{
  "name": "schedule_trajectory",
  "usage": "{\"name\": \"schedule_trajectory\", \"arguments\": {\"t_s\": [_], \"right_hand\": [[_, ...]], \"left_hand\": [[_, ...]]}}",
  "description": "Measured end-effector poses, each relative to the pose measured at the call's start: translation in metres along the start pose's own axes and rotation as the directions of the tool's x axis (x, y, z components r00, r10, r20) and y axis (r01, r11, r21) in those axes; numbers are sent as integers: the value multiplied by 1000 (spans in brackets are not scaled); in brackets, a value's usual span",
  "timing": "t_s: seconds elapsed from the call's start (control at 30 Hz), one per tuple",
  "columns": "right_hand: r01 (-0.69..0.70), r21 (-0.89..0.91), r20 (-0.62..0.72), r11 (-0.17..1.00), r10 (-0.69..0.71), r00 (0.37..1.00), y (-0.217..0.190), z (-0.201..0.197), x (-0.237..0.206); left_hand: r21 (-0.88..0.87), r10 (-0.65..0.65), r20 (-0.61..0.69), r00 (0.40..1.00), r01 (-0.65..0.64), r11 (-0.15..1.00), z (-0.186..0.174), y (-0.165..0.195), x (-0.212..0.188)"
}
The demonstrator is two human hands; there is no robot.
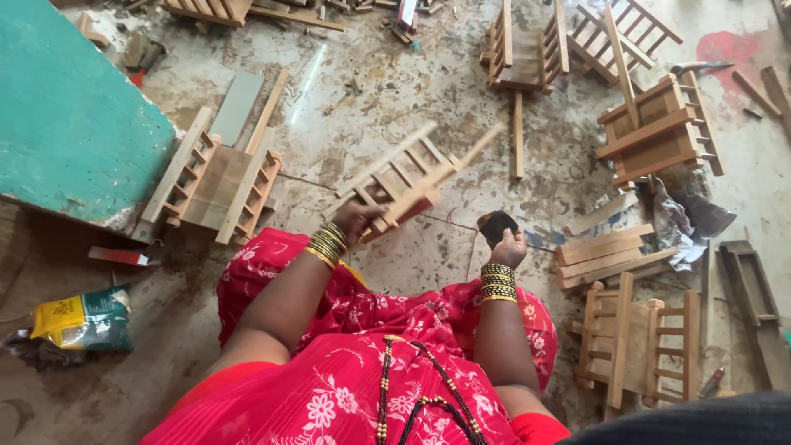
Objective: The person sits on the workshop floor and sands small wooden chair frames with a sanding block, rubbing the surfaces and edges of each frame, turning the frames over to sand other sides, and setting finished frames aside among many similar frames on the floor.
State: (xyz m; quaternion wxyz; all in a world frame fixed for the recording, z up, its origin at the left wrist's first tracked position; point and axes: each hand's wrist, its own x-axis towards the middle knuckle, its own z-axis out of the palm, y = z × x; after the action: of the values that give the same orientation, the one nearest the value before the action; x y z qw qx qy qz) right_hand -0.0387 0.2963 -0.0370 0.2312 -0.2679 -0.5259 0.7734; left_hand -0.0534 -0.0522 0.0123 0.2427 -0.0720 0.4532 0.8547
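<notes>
Stained concrete floor lies below. Left hand grips a slatted wooden frame, long axis slanting up-right. Right hand clutches a small dark block.

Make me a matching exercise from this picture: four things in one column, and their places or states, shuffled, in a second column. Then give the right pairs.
Things:
1. small wooden frame
2. dark block
3. stack of flat slats
4. yellow and green packet

Places or states:
A. lying on the floor at the far left
B. gripped in the right hand
C. held up in the left hand, blurred
D. piled on the floor to the right of the right hand

Pairs: 1-C, 2-B, 3-D, 4-A
</notes>
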Motion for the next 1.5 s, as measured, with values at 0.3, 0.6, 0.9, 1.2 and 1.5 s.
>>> {"name": "schedule_trajectory", "arguments": {"t_s": [0.3, 0.6, 0.9, 1.2, 1.5], "right_hand": [[13, -3, -39, 1000, -13, 999, 2, -9, 1], [28, -55, 11, 998, -27, 1000, 9, -12, 11], [-3, -192, -16, 981, 0, 1000, 7, -23, 19], [78, -293, 102, 953, -50, 994, 1, -29, 20], [108, -256, 117, 961, -80, 990, -9, -29, 15]], "left_hand": [[134, 89, 50, 995, -95, 986, 55, -45, -1], [412, 490, -6, 872, -444, 796, 32, -8, -18], [595, 855, -143, 498, -648, 476, -21, 88, -67], [995, 985, 38, 169, -94, -22, -91, 111, -109], [982, 919, -184, 349, 29, 185, -139, 85, -121]]}}
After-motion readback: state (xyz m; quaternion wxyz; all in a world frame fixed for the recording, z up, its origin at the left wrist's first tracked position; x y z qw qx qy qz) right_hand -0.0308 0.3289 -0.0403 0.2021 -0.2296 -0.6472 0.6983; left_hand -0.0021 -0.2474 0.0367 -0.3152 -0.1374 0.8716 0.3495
